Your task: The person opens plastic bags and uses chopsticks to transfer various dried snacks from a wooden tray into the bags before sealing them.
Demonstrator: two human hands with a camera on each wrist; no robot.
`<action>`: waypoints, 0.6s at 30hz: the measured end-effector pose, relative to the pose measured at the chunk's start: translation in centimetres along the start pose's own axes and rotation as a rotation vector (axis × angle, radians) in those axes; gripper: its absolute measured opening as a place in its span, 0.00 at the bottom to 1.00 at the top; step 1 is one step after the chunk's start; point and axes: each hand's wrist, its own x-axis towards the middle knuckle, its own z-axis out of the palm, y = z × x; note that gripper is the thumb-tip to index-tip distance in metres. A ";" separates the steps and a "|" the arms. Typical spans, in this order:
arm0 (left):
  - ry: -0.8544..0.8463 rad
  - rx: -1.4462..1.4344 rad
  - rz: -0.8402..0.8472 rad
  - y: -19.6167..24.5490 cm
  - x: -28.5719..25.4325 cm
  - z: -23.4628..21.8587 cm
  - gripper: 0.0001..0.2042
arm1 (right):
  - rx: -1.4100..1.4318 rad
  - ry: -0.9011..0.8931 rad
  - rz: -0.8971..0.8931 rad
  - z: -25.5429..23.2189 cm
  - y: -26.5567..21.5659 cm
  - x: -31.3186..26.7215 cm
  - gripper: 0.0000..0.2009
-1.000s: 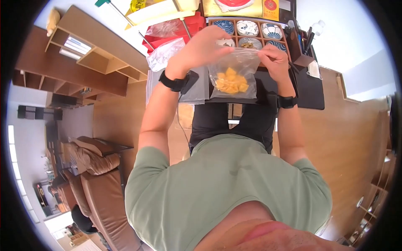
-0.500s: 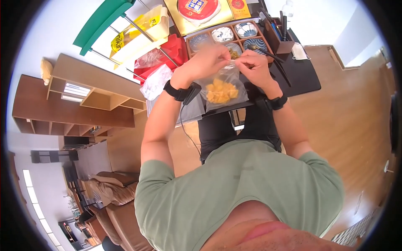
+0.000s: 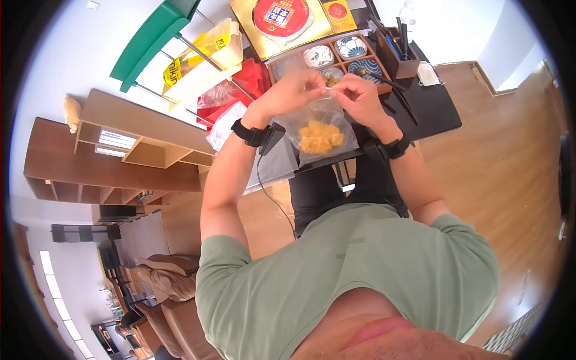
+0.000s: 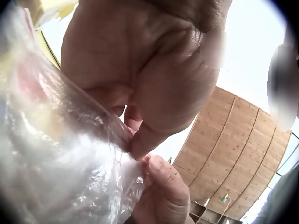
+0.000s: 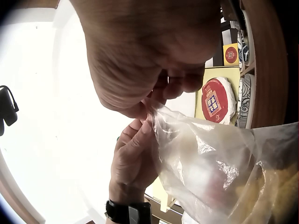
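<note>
A clear plastic bag (image 3: 326, 113) hangs from both hands at the near edge of the table, with yellow chunks (image 3: 321, 138) gathered in its lower part. My left hand (image 3: 294, 90) pinches the bag's top edge between thumb and fingers. Right beside it, the right hand (image 3: 363, 102) pinches the same edge, and the fingertips of the two hands nearly meet. In the left wrist view, the crinkled plastic (image 4: 70, 140) runs up to the pinched fingertips. The right wrist view shows the bag's top drawn together at the fingers.
Behind the hands is a wooden divided tray (image 3: 384, 71) with several patterned bowls. A red round package (image 3: 282, 18) lies beyond it. At the left are a red bin (image 3: 249, 81) and a rack with a green part (image 3: 150, 45); a pen holder (image 3: 399, 57) stands at the right.
The left hand has come across to the right hand, and both now pinch the bag's top edge close together. The bag's mouth was spread wider before. The head view has turned.
</note>
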 end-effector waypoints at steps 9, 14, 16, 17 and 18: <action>-0.060 -0.155 -0.081 -0.5 0.0 0.2 0.04 | -0.022 0.005 0.059 0.3 0.9 -0.8 0.04; -0.035 -0.156 -0.022 -0.5 -0.1 0.8 0.05 | 0.031 -0.005 0.057 0.1 0.5 -1.1 0.01; 0.008 -0.079 0.000 -0.6 -0.2 1.0 0.04 | 0.059 0.017 0.147 0.4 0.8 -1.3 0.02; 0.042 -0.043 0.027 -0.5 -0.2 1.2 0.03 | 0.039 0.027 0.155 0.3 0.9 -1.4 0.03; 0.077 -0.012 0.057 -0.4 -0.2 1.3 0.03 | 0.015 0.037 0.163 0.2 1.0 -1.3 0.04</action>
